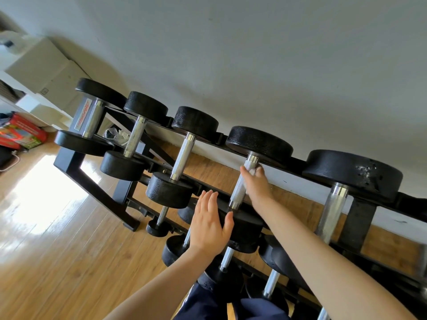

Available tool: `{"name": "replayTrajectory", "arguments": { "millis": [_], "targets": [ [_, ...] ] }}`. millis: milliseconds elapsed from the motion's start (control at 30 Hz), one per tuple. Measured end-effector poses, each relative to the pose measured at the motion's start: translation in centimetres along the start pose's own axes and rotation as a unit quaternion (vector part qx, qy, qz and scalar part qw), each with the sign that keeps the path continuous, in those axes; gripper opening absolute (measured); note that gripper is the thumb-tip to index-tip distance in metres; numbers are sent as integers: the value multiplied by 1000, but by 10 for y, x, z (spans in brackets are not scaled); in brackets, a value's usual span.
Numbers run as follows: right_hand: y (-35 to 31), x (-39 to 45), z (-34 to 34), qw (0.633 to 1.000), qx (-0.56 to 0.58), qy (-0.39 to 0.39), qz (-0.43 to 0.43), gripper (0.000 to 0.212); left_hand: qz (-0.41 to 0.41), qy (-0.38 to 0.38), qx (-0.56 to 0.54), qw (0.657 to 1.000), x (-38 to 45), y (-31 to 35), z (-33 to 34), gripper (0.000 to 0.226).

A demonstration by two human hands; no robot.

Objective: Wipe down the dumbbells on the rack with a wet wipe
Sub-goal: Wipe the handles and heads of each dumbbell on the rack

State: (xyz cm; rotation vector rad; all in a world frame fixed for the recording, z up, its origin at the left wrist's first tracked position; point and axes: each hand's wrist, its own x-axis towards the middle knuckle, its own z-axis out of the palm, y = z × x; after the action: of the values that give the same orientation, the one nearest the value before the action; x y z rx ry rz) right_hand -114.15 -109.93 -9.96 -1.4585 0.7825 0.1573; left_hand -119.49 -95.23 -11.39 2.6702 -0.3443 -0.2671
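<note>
The right hand (255, 181) was curled around the knurled chrome handle (240, 188) of the fourth black round-headed dumbbell (258, 142) on the top tier of the black steel rack (76, 167), with a white wet wipe (254, 170) pinched between its fingers and the bar, close under the far head; only a small corner of the wipe showed above the knuckles. The left hand (211, 224) was flat and relaxed, its fingers straight and slightly apart, pressed against the near black head (245, 229) of that same dumbbell; its thumb lay over the head's top edge. Five dumbbells sat along the top tier, growing larger toward the right; smaller ones lay on the tier below. The rack stood against a pale grey wall (277, 54) on a wooden plank floor (69, 262); a red printed box (22, 133) lay far left.
</note>
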Motion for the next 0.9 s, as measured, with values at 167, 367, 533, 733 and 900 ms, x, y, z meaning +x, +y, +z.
{"name": "replayTrajectory", "arguments": {
  "millis": [167, 367, 533, 733, 900],
  "targets": [
    [0, -13, 4, 998, -56, -9, -11, 64, 2, 0, -5, 1000, -1, -1, 0, 86],
    [4, -6, 0, 997, 38, -20, 62, 56, 0, -2, -3, 1000, 0, -1, 0, 86],
    [-5, 8, -2, 999, 51, -7, 4, 57, 1, -5, -5, 1000, 0, -1, -1, 86],
    [28, -4, 1, 996, -64, -62, 31, 67, 1, 7, -7, 1000, 0, -3, 2, 79],
    [4, 9, -4, 999, 27, -29, -11, 64, 2, 4, -1, 1000, 1, -2, 1, 81]
  ]
}}
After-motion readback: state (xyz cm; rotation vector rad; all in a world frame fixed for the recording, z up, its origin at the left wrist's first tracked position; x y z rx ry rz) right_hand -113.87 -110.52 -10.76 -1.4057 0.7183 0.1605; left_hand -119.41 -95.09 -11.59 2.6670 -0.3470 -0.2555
